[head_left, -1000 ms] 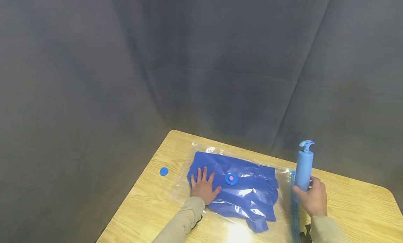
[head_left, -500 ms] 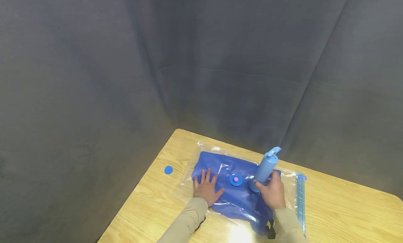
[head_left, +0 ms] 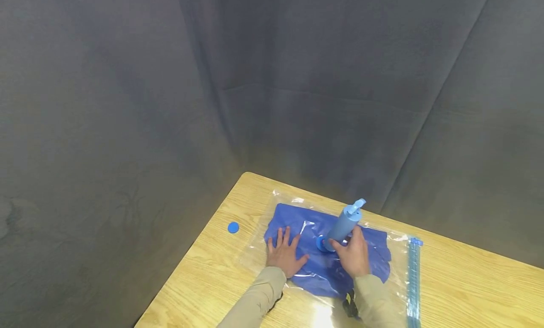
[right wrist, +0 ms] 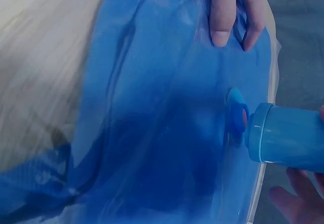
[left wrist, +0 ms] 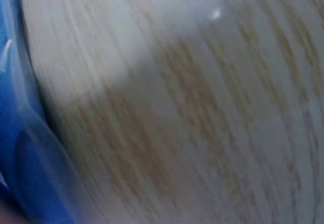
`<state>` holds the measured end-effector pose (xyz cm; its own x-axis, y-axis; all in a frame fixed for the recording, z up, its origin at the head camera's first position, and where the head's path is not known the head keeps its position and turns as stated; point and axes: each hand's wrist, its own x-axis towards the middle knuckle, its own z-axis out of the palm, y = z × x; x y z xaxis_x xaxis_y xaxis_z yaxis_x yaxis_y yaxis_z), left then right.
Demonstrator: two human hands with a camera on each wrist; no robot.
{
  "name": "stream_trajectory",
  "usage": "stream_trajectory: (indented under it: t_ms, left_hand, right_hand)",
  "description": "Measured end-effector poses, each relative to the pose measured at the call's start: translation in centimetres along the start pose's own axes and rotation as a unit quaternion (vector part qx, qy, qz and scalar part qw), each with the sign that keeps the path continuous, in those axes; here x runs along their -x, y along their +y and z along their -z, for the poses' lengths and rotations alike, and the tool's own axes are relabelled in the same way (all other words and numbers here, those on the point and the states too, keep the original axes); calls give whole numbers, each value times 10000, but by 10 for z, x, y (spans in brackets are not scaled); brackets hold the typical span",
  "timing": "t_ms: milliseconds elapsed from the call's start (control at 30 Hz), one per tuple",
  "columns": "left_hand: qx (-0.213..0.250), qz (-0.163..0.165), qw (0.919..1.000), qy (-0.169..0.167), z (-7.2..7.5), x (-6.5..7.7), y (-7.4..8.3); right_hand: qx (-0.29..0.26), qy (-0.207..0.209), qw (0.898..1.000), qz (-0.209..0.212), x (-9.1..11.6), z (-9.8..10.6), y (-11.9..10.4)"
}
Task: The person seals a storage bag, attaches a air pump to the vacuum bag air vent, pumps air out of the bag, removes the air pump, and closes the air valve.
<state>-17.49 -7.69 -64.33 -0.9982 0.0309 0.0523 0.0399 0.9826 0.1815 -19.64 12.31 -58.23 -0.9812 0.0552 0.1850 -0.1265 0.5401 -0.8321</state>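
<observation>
A clear vacuum storage bag point(head_left: 398, 262) lies flat on the table with a folded blue cloth point(head_left: 312, 283) inside. My left hand point(head_left: 285, 257) rests on the bag's left part, its fingers spread. In my right hand point(head_left: 356, 257) is a light-blue hand pump point(head_left: 345, 222), gripped round its barrel and tilted, its handle end up. The pump's lower end is at the bag's round blue valve point(head_left: 320, 243). From the right wrist view, the pump's nozzle end point(right wrist: 259, 132) meets or nearly meets the valve point(right wrist: 237, 117), whose pink centre shows partly. Left of the bag lies a round blue cap point(head_left: 233, 227).
The wooden table point(head_left: 199, 271) ends at a rounded back left corner. A blue zip seal point(head_left: 413, 281) with its slider runs along the bag's right edge. Dark grey curtain point(head_left: 297, 92) hangs behind the table and to its left.
My right hand has brought the pump leftward from beside the zip seal, across the bag to the valve, tilting it on the way. The left hand has stayed pressed on the bag.
</observation>
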Motion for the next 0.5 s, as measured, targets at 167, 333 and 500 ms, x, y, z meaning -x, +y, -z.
stream_trajectory:
  t_ms: [167,333,500]
  left_hand:
    - [68,-15,10000,36,2,2,0]
    - [45,-26,10000,34,4,2,0]
    - [-73,-19,10000,-13,5,2,1]
  right_hand:
    - [49,-16,10000,-2,-2,-4,-2]
    - [140,-14,9998,144,-2,-6,-5]
    - [180,-139,9995,207,-2,-9,-6]
